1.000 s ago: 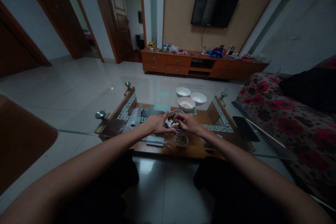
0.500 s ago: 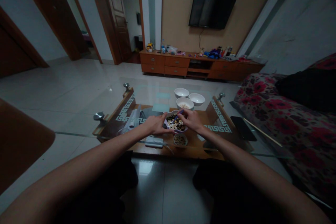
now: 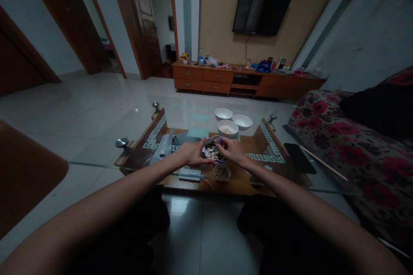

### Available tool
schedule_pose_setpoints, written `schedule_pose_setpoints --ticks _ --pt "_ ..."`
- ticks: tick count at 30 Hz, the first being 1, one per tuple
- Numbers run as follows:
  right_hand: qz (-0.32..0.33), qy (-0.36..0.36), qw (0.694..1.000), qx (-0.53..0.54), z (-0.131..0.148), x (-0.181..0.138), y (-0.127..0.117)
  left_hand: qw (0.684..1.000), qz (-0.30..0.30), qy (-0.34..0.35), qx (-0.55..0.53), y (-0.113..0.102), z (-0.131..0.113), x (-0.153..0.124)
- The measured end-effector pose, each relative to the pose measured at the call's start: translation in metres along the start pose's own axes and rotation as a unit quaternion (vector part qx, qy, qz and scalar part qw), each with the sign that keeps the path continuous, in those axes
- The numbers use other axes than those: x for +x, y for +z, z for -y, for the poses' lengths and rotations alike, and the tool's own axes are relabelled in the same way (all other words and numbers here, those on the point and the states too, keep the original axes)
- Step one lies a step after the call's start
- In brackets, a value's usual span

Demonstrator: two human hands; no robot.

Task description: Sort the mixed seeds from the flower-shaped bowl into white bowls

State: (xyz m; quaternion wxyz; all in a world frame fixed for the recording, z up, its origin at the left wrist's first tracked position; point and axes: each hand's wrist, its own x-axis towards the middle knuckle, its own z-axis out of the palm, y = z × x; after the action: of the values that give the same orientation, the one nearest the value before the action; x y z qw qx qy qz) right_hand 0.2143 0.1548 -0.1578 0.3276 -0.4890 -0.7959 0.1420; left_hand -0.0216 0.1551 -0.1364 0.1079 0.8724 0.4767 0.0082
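Observation:
A purple-rimmed bowl (image 3: pixel 210 149) of mixed dark and pale pieces sits on the glass coffee table (image 3: pixel 135 116). My left hand (image 3: pixel 191 153) rests against the bowl's left side, fingers curled on its rim. My right hand (image 3: pixel 231 151) reaches over the bowl from the right, its fingers pinched on something purple that I cannot name. A small bowl (image 3: pixel 222 172) of brownish pieces stands just in front, near my right wrist.
Three white bowls (image 3: pixel 227 127) stand farther back on the table. A clear plastic bag (image 3: pixel 163 146) lies left, a white remote-like object (image 3: pixel 189 174) near the front, a dark phone (image 3: pixel 297 157) and a stick right. A floral sofa (image 3: pixel 355 150) runs along the right.
My right hand has shifted slightly left and nearer over the bowl's contents. The left hand stays on the bowl's side.

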Motion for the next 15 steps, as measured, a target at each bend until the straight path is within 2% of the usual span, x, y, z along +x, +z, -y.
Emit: schedule_pose_setpoints --ticks 5,7,9,12,13,15 --pt "-0.006 -0.001 1.0 -0.004 0.0 0.002 0.0 1.0 -0.001 0.0 -0.004 0.0 0.0 0.0" --pt "-0.054 0.018 0.998 -0.003 -0.003 0.006 -0.008 1.0 0.002 -0.006 0.001 -0.001 -0.001 0.0" --pt "-0.128 0.053 0.99 0.002 -0.009 0.013 -0.021 1.0 0.005 -0.008 0.001 -0.002 -0.001 0.0" --pt "-0.243 0.111 0.964 0.012 -0.025 0.021 -0.044 1.0 0.007 -0.006 -0.002 -0.003 -0.002 0.0" --pt "-0.266 0.124 0.956 0.013 -0.031 0.023 -0.049 1.0 0.008 -0.006 -0.001 -0.003 -0.002 0.0" --pt "-0.271 0.136 0.953 0.013 -0.041 0.024 -0.056 1.0 0.009 -0.007 0.003 -0.003 -0.001 0.0"
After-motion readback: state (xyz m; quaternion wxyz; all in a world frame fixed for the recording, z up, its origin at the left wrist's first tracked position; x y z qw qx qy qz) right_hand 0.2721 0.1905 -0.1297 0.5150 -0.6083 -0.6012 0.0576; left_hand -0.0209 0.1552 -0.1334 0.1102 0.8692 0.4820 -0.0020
